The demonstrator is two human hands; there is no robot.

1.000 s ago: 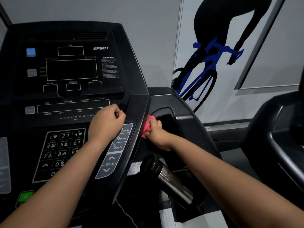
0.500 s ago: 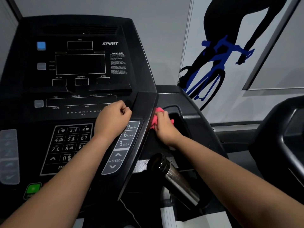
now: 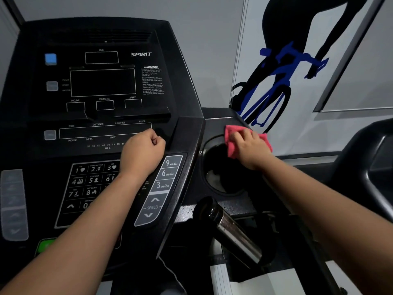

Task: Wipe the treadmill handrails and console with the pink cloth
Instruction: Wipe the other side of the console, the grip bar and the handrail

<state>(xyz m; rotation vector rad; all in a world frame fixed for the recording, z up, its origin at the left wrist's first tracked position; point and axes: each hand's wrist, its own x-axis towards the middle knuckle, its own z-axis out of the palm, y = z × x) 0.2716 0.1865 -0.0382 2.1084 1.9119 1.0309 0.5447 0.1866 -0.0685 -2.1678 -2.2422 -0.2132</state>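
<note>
The black treadmill console (image 3: 102, 81) fills the left and centre, with dark displays and a keypad. My right hand (image 3: 249, 150) holds the pink cloth (image 3: 230, 143) against the console's right wing, at the far rim of the round cup holder (image 3: 217, 167). The cloth sticks out on both sides of the hand. My left hand (image 3: 142, 154) is curled into a fist with nothing in it and rests on the console face, just above the speed buttons (image 3: 168, 173).
A shiny metal cylinder with a black end (image 3: 229, 228) slants below the cup holder. A second black machine (image 3: 365, 158) stands close on the right. A wall with a cyclist graphic (image 3: 276, 77) lies right behind the console.
My right hand has slid the pink cloth up and to the right, from the inner edge of the cup holder to its far rim. The left fist has stayed put.
</note>
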